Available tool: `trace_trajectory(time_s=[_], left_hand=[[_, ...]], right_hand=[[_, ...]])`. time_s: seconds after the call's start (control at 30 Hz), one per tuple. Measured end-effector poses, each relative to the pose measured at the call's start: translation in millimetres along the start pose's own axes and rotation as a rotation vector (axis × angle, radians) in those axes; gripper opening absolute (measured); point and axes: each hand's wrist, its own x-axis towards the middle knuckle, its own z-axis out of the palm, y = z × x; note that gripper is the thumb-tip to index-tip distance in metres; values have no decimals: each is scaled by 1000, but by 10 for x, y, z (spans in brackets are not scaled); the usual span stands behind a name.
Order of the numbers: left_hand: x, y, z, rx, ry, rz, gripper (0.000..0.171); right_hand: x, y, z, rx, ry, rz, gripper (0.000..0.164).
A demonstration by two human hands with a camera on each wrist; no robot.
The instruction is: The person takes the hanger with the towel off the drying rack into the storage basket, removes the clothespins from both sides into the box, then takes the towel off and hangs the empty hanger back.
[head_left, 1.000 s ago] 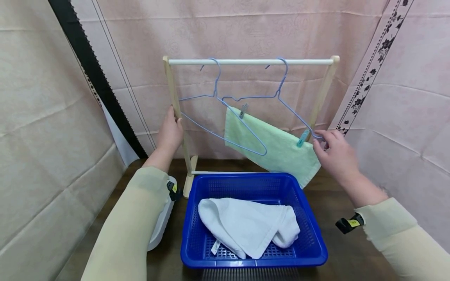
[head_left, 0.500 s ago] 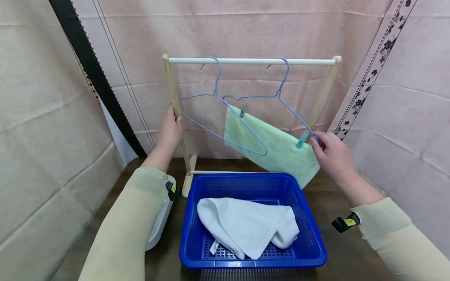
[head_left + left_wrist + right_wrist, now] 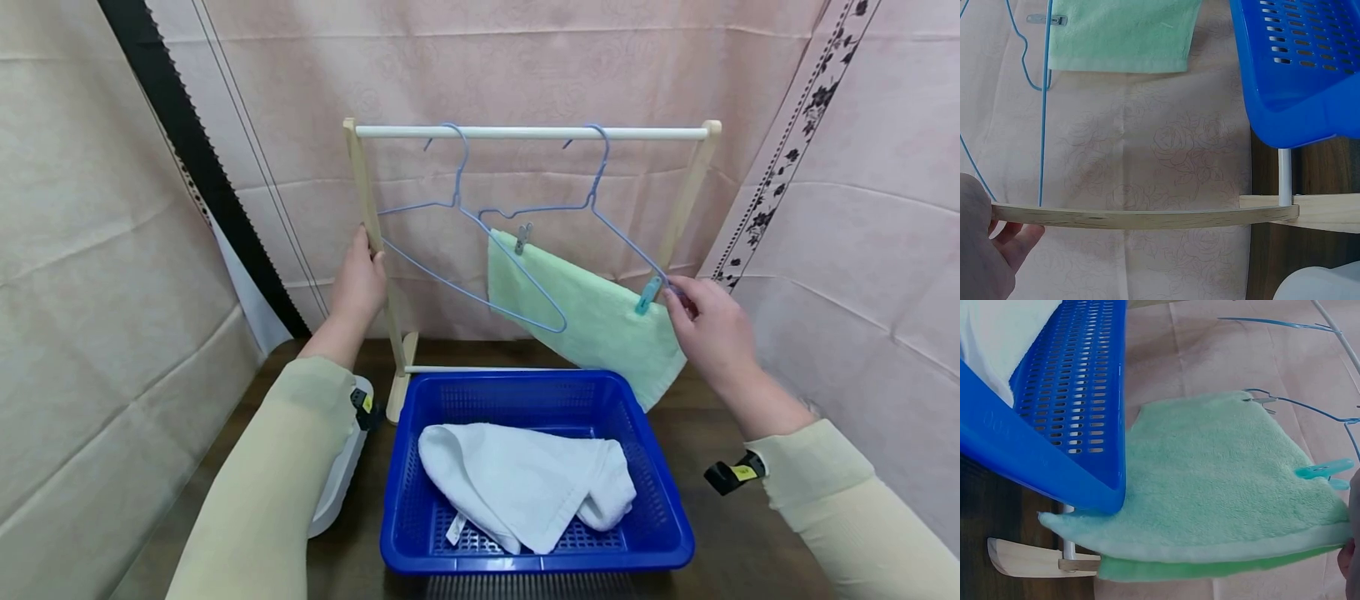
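Observation:
My left hand (image 3: 358, 279) grips the left wooden post (image 3: 396, 333) of a small drying rack; the left wrist view shows fingertips around that post (image 3: 1141, 219). At the right, my right hand (image 3: 714, 327) pinches the lower right end of a blue wire hanger (image 3: 628, 240) hooked on the white bar. A folded mint-green towel (image 3: 585, 304) hangs slanted from this hanger, its right side lower. A grey clothespin (image 3: 522, 238) fastens its left side, and a teal clothespin (image 3: 648, 296) sits beside my right fingertips. Only the edge of my right hand (image 3: 1352, 550) appears in the right wrist view.
A second blue hanger (image 3: 459, 179) with nothing on it hangs at the left. In front of the rack stands a blue basket (image 3: 540, 564) holding a white towel (image 3: 525, 475). A white container (image 3: 333, 496) lies partly hidden by my left forearm.
My right fingers have closed in on the hanger's end. The green towel has shifted slightly right along with its clothespins. My left hand stays on the post.

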Motion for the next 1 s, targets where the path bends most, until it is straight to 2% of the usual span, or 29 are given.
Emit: trace_trajectory(time_s=[0.23,0.33,1.0], left_hand=[[1,-11,4,-2,6,2,58],[3,-15,7,-3,10,9,57],[13,-28,19,9,17,7,56]], right_hand=[[-3,0,25,-15,132,-46,20],[-2,-6,21,-18,163,-61,20],[24,-8,7,-6,219,-83,22]])
